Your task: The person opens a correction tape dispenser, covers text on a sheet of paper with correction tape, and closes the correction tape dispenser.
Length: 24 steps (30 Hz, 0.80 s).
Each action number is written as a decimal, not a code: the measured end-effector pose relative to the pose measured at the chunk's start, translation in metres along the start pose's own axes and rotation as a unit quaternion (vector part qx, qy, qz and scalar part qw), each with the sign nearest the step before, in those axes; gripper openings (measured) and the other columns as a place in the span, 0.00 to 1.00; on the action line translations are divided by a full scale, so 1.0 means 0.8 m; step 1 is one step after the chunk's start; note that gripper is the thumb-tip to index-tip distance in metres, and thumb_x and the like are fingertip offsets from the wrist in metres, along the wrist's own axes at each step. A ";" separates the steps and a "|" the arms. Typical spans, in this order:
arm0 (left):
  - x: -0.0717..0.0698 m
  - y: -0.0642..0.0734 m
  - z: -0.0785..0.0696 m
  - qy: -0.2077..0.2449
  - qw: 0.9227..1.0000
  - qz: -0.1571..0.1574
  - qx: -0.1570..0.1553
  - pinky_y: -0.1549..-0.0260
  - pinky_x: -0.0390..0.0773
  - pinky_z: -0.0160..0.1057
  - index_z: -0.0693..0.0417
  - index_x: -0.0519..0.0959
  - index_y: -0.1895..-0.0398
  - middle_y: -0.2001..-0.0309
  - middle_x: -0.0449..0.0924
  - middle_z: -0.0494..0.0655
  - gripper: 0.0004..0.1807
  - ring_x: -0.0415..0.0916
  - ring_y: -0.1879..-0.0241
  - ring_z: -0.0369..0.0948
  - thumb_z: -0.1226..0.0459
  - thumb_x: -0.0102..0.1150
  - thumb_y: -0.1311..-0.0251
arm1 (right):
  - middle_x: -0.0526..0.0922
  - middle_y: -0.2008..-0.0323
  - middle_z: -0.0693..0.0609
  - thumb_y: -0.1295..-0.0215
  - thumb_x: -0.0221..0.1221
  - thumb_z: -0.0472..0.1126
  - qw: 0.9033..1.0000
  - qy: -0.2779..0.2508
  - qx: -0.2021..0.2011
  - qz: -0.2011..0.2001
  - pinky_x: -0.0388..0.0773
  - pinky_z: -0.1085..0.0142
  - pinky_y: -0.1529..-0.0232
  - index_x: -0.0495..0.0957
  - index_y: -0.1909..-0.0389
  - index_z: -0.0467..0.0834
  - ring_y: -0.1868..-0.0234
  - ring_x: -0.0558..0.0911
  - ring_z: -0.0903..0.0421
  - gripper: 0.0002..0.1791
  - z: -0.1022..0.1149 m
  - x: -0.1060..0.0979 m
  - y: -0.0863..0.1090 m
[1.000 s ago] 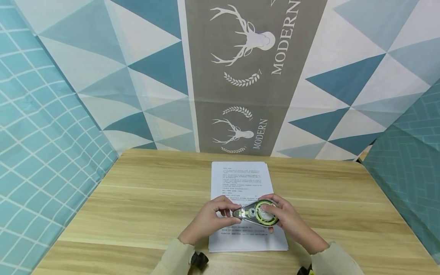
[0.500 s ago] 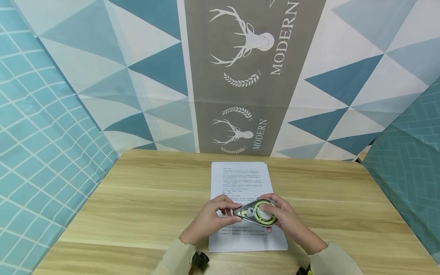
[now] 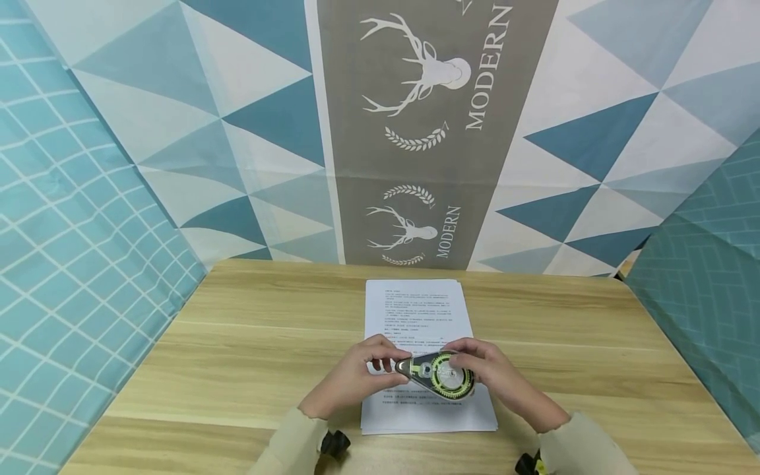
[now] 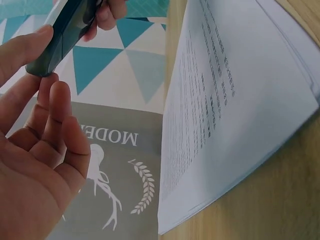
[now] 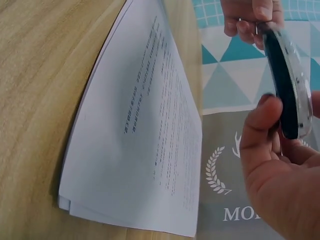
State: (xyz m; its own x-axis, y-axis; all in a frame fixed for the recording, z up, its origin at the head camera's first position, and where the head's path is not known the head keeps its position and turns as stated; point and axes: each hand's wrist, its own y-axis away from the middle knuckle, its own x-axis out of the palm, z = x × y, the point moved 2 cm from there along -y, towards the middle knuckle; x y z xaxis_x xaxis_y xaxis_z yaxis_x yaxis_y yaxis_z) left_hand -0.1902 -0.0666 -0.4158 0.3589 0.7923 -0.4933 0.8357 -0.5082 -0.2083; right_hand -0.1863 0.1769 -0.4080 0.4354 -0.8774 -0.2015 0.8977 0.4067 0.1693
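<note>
A teardrop-shaped correction tape (image 3: 449, 377) with a see-through case and a yellow-green toothed wheel is held above a printed stack of paper (image 3: 424, 419). My left hand (image 3: 355, 377) pinches its narrow tip between thumb and forefinger. In the left wrist view the other left fingers curl loosely below the correction tape (image 4: 64, 37). My right hand (image 3: 501, 379) grips the round end, its thumb at the upper edge of the wheel. From the right wrist the correction tape (image 5: 285, 85) appears edge-on, right fingers behind and below it.
The paper lies on a wooden table (image 3: 255, 349), its sheets slightly uneven at the edges. Behind the table hangs a patterned cloth (image 3: 404, 158) with deer heads and triangles. Both sleeves carry dark wrist mounts, such as the left mount (image 3: 335, 443).
Both hands have shifted the correction tape slightly left. Its round end has dipped toward me, and the right thumb now lies nearer the wheel's upper edge.
</note>
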 end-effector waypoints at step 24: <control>-0.008 0.004 0.006 0.021 1.000 0.008 -0.006 0.57 0.76 0.35 0.44 0.80 0.52 0.56 0.80 0.39 0.18 0.77 0.57 0.41 0.53 0.64 0.46 | 0.82 0.63 0.58 0.30 0.47 0.41 0.996 -0.057 -0.029 0.067 0.76 0.73 0.74 0.64 0.42 0.22 0.70 0.79 0.65 0.27 -0.004 -0.007 0.004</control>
State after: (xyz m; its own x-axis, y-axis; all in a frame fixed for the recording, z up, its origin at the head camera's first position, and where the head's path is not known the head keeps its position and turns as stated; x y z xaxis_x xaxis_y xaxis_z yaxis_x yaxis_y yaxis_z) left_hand -0.1919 -0.0751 -0.4173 0.3899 0.7976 -0.4602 0.8339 -0.5178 -0.1909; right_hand -0.1853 0.1842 -0.4096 0.5445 -0.8358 -0.0702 0.8356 0.5334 0.1313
